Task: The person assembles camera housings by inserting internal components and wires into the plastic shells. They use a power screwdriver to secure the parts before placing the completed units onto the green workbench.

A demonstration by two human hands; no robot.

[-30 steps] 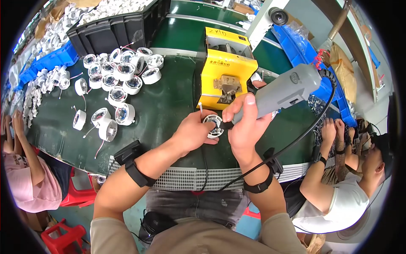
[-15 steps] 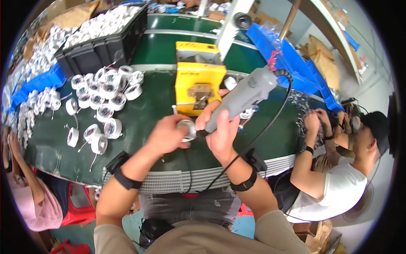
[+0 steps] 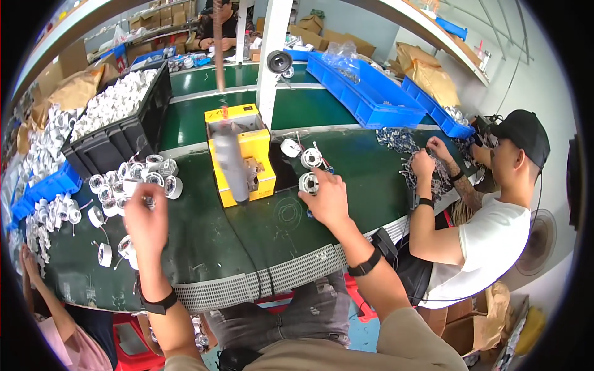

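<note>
My left hand point(image 3: 147, 216), blurred, is over the near edge of a cluster of white round housings point(image 3: 172, 187) on the left. Its fingers are curled against one white round housing point(image 3: 130, 186). On the other side, my right hand point(image 3: 330, 199) grips another white round housing point(image 3: 307, 182) with a dark, wired inside. Two similar housings lie just beyond it, one a ring with an open middle point(image 3: 311, 158), one plain white point(image 3: 290, 148). A grey electric screwdriver point(image 3: 231, 164) hangs between my hands, smeared by motion, in front of a yellow box-shaped fixture point(image 3: 260, 162).
A black crate point(image 3: 117, 139) of white parts stands far left, beside a blue tray point(image 3: 62, 180). Blue bins point(image 3: 371, 99) stand far right, near a white post point(image 3: 270, 68). The screwdriver's cable point(image 3: 242, 247) crosses the green table point(image 3: 198, 260). A co-worker point(image 3: 489, 229) handles small parts at right.
My right hand has let go of the screwdriver, which now hangs, and has moved to a housing at the right. My left hand has carried its housing left to the cluster. The view has shifted.
</note>
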